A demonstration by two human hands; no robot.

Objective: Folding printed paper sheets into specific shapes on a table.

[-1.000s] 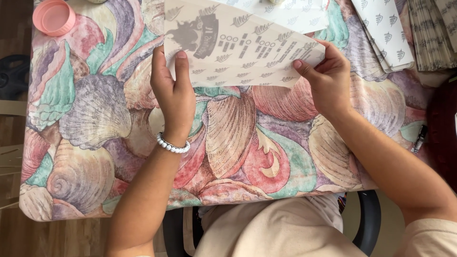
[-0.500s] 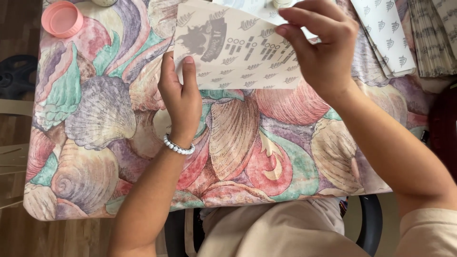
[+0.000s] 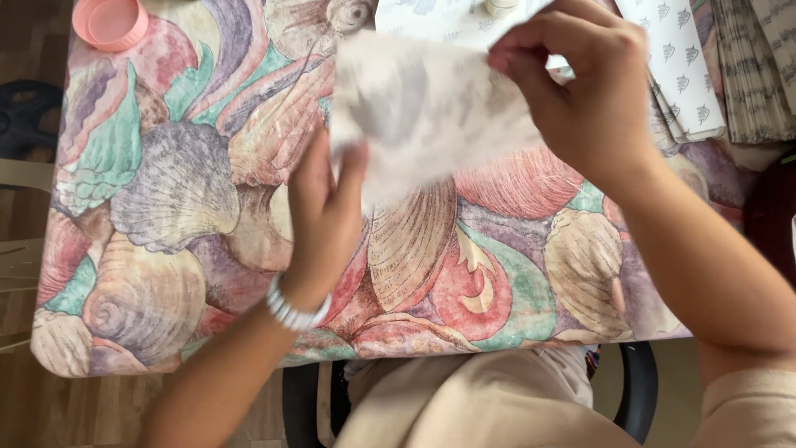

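A pale printed paper sheet [image 3: 423,108] is lifted above a table covered with a seashell-patterned cloth [image 3: 191,182]; the sheet is blurred by motion. My right hand [image 3: 580,91] pinches its upper right edge between thumb and fingers. My left hand [image 3: 323,216], with a white bead bracelet on the wrist, holds the sheet's lower left corner.
A pink round lid [image 3: 109,22] lies at the table's far left corner. Stacks of printed papers [image 3: 688,75] sit at the far right, with more sheets behind the lifted one. A dark chair [image 3: 638,390] is beneath me, and a wooden floor shows at left.
My right hand has lifted the sheet's right side up and swung it leftward. My left hand stays on the lower left corner. The sheet has left the cloth and blurs.
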